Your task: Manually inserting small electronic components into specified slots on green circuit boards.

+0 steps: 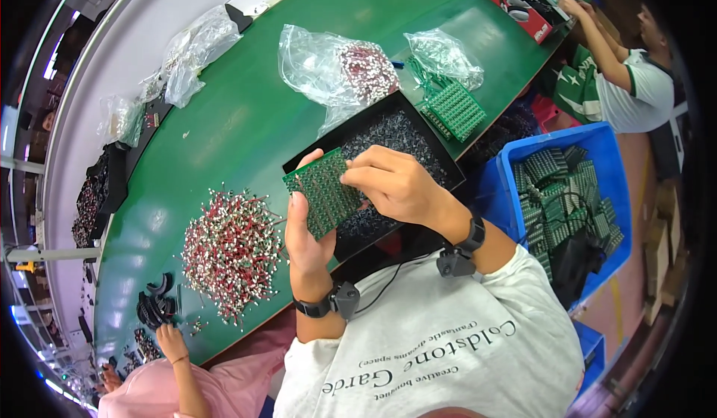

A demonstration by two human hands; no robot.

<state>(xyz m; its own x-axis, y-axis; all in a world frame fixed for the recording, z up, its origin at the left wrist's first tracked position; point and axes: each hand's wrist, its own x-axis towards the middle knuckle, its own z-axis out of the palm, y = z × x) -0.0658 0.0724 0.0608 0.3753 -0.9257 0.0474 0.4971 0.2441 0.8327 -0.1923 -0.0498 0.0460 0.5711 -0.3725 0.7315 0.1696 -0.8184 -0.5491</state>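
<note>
My left hand [306,231] is closed round the left side of a green circuit board panel [326,194], its thumb along the near edge. Rows of small parts cover the panel, which is tilted above a black tray [454,176]. At the panel's right edge my right hand [396,183] is closed in a pinch, fingertips at the board. Whatever lies between those fingertips is too small to make out. Many small dark parts [399,138] fill the tray. A heap of small red and white parts [230,250] lies to the left of my left hand.
Clear plastic bags [317,63] and stacked green panels [457,110] lie beyond the tray. A blue bin [515,194] holding several green panels stands at right. One co-worker [635,82] sits far right; a pink-sleeved co-worker's hand [172,343] is at lower left beside black curved pieces [155,307].
</note>
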